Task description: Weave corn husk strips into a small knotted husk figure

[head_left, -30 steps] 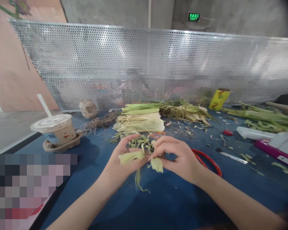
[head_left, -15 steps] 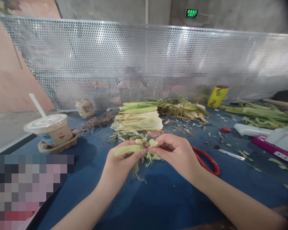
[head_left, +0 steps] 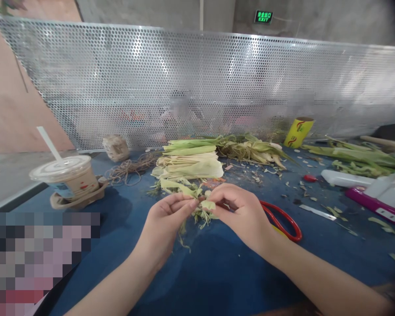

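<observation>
My left hand (head_left: 166, 219) is closed in a pinch on a pale green corn husk strip (head_left: 175, 186), which sticks out up and to the left behind the fingers. Close beside it, my right hand (head_left: 242, 217) pinches a small pale husk piece (head_left: 208, 205). The fingertips of both hands nearly meet, and what lies between them is partly hidden. Thin green shreds (head_left: 204, 218) show below the fingers. Just beyond the hands lies a neat stack of corn husks (head_left: 189, 166). Red looped handles (head_left: 294, 230), like those of scissors, are partly covered by my right wrist.
A lidded drink cup (head_left: 75, 177) with a straw stands left in a cardboard holder, near tangled twine (head_left: 128, 169). More husks (head_left: 250, 151) lie behind. At right are a yellow tube (head_left: 299, 132), a blade (head_left: 317, 212), a purple power strip (head_left: 371, 204) and scraps. A perforated metal screen (head_left: 200, 83) stands behind.
The husk strip in my left hand has swung from in front of the fingers to behind them, pointing upward. The small piece at my right fingertips has turned downward. Both hands stay close together.
</observation>
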`<state>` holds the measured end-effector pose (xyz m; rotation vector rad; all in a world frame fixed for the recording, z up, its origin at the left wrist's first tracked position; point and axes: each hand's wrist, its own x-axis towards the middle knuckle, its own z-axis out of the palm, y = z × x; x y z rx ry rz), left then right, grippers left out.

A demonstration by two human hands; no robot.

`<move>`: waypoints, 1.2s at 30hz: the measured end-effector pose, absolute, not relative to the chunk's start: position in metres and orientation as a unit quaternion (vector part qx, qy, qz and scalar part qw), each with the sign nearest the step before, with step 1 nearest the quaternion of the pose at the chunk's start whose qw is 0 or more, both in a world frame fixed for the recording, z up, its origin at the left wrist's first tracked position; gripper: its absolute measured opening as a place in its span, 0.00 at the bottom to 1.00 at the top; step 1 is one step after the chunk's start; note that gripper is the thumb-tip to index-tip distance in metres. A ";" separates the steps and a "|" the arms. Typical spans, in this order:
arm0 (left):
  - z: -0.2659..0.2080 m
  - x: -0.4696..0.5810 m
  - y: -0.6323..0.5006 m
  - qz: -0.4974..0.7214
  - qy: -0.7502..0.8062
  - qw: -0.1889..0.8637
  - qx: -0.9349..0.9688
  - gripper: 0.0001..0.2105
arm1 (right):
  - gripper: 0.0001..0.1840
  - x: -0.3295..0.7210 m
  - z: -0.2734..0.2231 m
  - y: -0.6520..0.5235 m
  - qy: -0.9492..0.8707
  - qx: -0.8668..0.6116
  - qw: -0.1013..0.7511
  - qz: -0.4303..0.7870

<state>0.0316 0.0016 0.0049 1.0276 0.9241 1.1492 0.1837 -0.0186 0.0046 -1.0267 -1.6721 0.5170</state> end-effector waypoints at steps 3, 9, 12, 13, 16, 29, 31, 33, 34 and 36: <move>0.005 0.031 0.001 0.491 0.414 0.639 0.423 0.10 | 0.04 0.184 0.005 -0.018 -0.701 -0.430 0.529 0.209; -0.001 0.031 0.001 0.478 0.375 0.630 0.483 0.03 | 0.08 0.184 0.002 -0.014 -0.634 -0.467 0.532 0.313; -0.003 0.031 0.001 0.481 0.378 0.607 0.508 0.03 | 0.09 0.184 0.002 -0.013 -0.614 -0.479 0.528 0.340; -0.003 0.031 0.001 0.483 0.380 0.599 0.513 0.04 | 0.09 0.184 0.002 -0.013 -0.613 -0.485 0.525 0.336; -0.003 0.032 0.001 0.495 0.380 0.585 0.519 0.03 | 0.08 0.184 0.004 -0.014 -0.625 -0.502 0.514 0.304; 0.005 0.029 -0.003 0.498 0.391 0.498 0.592 0.04 | 0.04 0.187 0.010 -0.017 -0.651 -0.485 0.505 0.292; 0.007 0.027 -0.005 0.479 0.397 0.467 0.628 0.05 | 0.04 0.188 0.009 -0.016 -0.648 -0.491 0.503 0.291; 0.008 0.027 -0.006 0.465 0.401 0.435 0.658 0.06 | 0.03 0.188 0.008 -0.016 -0.664 -0.497 0.502 0.246; 0.008 0.027 -0.007 0.463 0.404 0.428 0.663 0.06 | 0.04 0.188 0.007 -0.016 -0.677 -0.496 0.500 0.212; 0.007 0.029 -0.007 0.472 0.413 0.432 0.648 0.08 | 0.05 0.187 0.006 -0.018 -0.706 -0.486 0.494 0.145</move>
